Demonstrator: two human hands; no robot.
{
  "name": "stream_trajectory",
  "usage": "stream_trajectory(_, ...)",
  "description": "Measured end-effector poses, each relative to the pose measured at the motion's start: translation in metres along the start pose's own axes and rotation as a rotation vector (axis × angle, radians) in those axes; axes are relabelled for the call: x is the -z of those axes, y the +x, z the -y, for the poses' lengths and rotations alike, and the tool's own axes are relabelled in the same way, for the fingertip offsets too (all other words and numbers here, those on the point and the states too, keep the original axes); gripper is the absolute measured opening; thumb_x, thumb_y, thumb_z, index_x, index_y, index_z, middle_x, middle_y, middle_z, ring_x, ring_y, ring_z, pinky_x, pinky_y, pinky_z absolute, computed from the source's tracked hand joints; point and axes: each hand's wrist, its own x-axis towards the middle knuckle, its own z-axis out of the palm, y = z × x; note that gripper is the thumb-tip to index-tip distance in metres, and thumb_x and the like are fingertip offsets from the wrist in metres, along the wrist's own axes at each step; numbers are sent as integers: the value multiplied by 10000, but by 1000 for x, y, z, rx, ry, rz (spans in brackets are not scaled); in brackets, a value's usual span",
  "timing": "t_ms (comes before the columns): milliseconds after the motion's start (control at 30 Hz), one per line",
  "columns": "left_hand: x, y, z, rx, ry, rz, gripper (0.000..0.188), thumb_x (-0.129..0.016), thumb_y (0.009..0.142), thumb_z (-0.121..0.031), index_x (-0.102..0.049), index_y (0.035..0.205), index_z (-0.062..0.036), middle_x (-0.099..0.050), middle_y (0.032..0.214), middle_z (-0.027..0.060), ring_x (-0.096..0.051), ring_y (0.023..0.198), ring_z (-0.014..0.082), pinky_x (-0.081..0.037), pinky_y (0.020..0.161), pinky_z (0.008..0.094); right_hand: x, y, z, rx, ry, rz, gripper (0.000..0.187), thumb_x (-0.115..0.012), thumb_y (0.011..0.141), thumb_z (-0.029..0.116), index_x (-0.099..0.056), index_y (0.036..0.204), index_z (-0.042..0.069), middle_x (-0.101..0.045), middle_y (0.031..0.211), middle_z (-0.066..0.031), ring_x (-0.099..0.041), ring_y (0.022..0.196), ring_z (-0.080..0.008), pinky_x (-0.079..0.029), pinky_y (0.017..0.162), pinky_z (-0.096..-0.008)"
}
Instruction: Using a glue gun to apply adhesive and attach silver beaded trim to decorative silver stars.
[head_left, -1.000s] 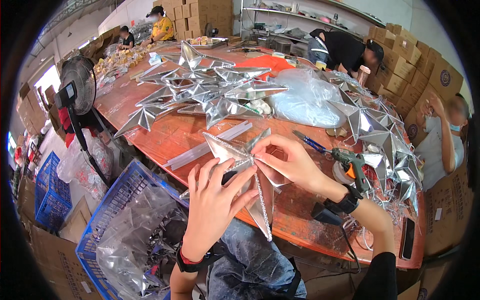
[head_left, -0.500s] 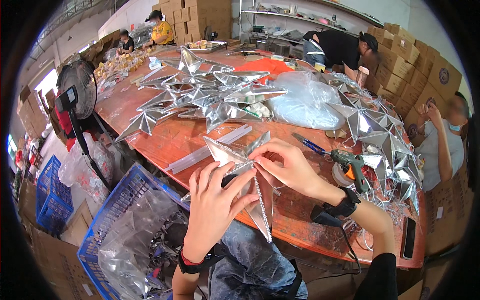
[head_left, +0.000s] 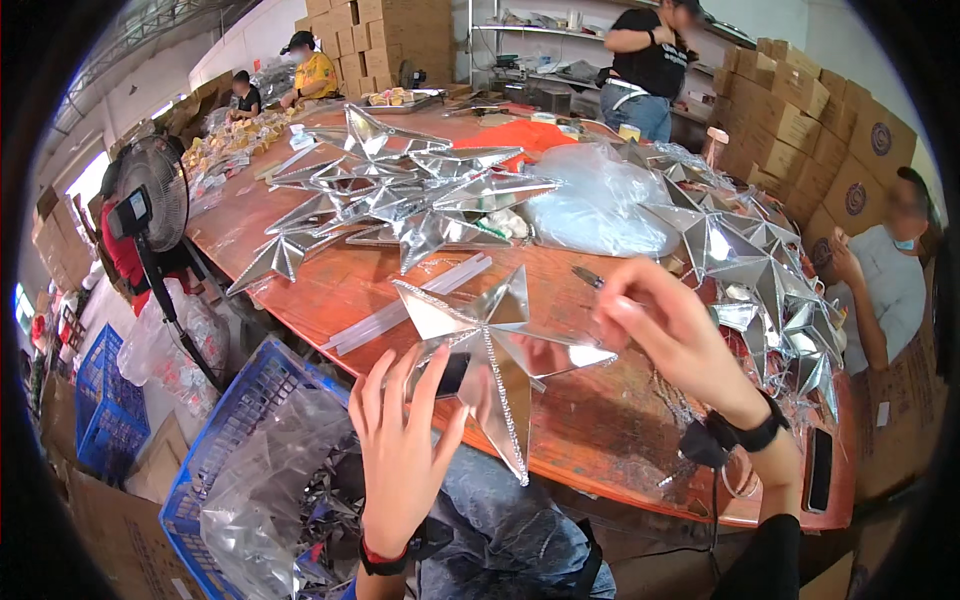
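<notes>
two hands work one silver star (head_left: pixel 490 345), which sits over the near edge of the tabletop (head_left: pixel 620 420), tipped up so its long glitter-edged point hangs down toward the person's lap. the left hand (head_left: pixel 400 455) props the star from behind with fingers spread wide; it holds nothing closed, only braces the star's lower left arm, where a small dark object sits against the star, too unclear to name. a second ago the right hand (head_left: pixel 665 335) lay on the star's right side; now it has lifted clear and hangs just right of the star, fingers loosely curled, and whether it pinches anything small cannot be told. the star has also turned more upright and closer to the camera. judged from that, the right hand has finished one touch on the star and the left alone keeps it steady. beyond the star lies a heap of like stars (head_left: pixel 400 190), with clear rods (head_left: pixel 410 305) between heap and star. more stars (head_left: pixel 760 270) are stacked right of it, a blue crate (head_left: pixel 215 460) left and below it, a fan (head_left: pixel 155 215) farther left.
</notes>
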Motion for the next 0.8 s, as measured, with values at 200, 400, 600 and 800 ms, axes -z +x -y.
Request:
stream_trajectory(200, 8, 8, 2, -10, 174, 107, 692, -689, 702, -188, -401, 1327, -113, -504, 1184, 105, -387, 1187, 294, -216, 1025, 478, 18, -66, 14, -246, -82, -30, 125, -381, 955, 75, -437, 852, 32, -462, 756, -26, -444, 671, -93, -391, 613, -244)
stream_trajectory(400, 14, 46, 32, -194, 29, 234, 711, -702, 653, -86, -413, 1302, -67, -537, 1102, 106, -465, 1069, 269, -287, 969, 401, 24, -82, 20, -220, -356, 48, 203, -467, 922, 102, -452, 740, 14, -405, 587, -78, -406, 522, -165, -365, 514, -294)
stream_trajectory(600, 26, 54, 32, -224, 47, 257, 758, -727, 626, -88, -409, 1313, -92, -546, 1090, 81, -445, 1108, 248, -271, 989, 418, 25, -82, 16, -205, -316, 157, 221, -527, 902, 137, -531, 724, 7, -474, 576, -97, -458, 493, -196, -372, 490, -313)
stream_trajectory(800, 29, 5, 4, 6, 203, -2, 641, -688, 713, -92, -411, 1291, -71, -501, 1134, 100, -438, 1128, 288, -291, 991, 457, 28, -85, 17, -134, -335, 136, 210, -516, 907, 141, -546, 742, 14, -539, 610, -83, -538, 528, -176, -406, 505, -297)
